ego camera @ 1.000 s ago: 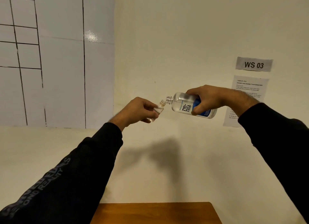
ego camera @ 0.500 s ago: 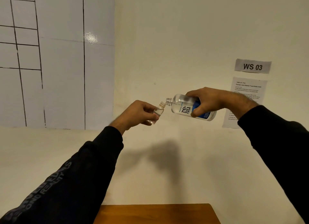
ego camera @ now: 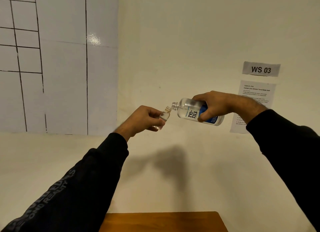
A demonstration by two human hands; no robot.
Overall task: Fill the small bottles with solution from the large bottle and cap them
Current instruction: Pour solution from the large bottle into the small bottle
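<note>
Desk (ego camera: 162, 221) edge at bottom centre. Mid-frame, left hand (ego camera: 141, 119) pinches the small bottle (ego camera: 163, 116); right hand (ego camera: 214, 104) wraps the tipped large bottle (ego camera: 190, 111), necks nearly touching. Both look light, rigid, slick; hold by the bodies.

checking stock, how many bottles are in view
2. A small bottle in the left hand, and the large bottle tilted in the right hand. Others may lie out of view.
</note>
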